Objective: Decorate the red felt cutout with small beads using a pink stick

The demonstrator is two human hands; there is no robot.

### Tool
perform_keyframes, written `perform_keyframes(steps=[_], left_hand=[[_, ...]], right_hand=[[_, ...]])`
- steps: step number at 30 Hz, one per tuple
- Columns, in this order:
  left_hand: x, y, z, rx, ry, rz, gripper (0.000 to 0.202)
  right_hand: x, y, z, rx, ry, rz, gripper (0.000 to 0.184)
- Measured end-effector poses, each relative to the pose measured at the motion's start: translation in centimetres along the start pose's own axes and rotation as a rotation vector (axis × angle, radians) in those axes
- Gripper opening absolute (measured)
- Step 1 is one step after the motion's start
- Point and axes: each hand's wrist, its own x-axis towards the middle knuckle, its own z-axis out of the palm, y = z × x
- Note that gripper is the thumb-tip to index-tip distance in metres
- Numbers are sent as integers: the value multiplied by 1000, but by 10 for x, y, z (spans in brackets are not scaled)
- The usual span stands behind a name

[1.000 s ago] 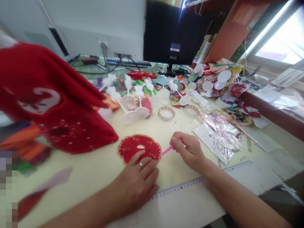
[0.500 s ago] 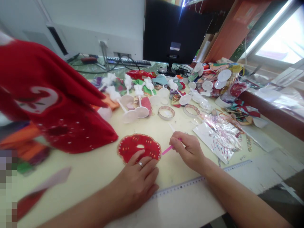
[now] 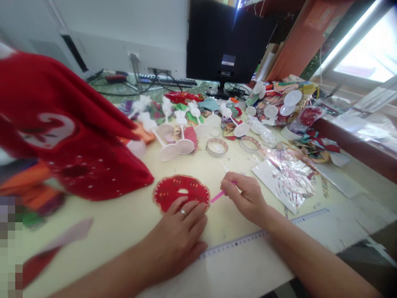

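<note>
A small red cloth piece (image 3: pixel 186 187) with a scalloped gold-trimmed edge and a small slit in its middle lies flat on the table. My left hand (image 3: pixel 181 229), wearing a ring, rests with fingers stretched over its near edge. Just to the right, my right hand (image 3: pixel 243 192) pinches a slim pink stick-like tool (image 3: pixel 219 196). The tool's pink end is at the cloth's right edge; a whitish end (image 3: pixel 223 166) shows beyond the fingers. Whether the pink end touches the trim I cannot tell.
A person's red sleeve (image 3: pixel 102 174) reaches in at left. Behind stand several white cat-shaped stands (image 3: pixel 181 120), two tape rolls (image 3: pixel 217 147) and a monitor (image 3: pixel 231 41). A ruler (image 3: pixel 248 239) lies at the front, a shiny beaded packet (image 3: pixel 287 178) at right.
Almost nothing differs. My right hand and the pink tool have shifted very slightly left; my left hand stays on the red cloth.
</note>
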Motion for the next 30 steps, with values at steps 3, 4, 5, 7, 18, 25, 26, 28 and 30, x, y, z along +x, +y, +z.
perform_keyframes(steps=[3, 4, 5, 7, 18, 25, 26, 28, 30], left_hand=[[0, -2, -1, 20, -55, -1, 42], [1, -2, -1, 22, -64, -2, 45], [1, -2, -1, 24, -68, -4, 46], [2, -3, 0, 26, -72, -9, 46], [0, 0, 1, 72, -92, -21, 57], [-1, 0, 2, 84, -50, 5, 51], [-1, 0, 3, 84, -35, 7, 51], [-2, 0, 5, 75, 2, 5, 51], [-3, 0, 7, 64, 30, 3, 51]], right_hand=[[0, 0, 0, -4, 3, -5, 28], [0, 0, 0, -5, 4, -5, 28], [0, 0, 0, -6, 4, -6, 28], [1, 0, 0, -5, 4, -6, 28], [-2, 2, -2, 63, 97, 13, 28], [2, 8, -17, 116, 293, 45, 29], [4, 9, -21, 112, 346, 60, 29], [7, 12, -31, 103, 482, 74, 31], [11, 18, -41, 93, 618, 68, 33]])
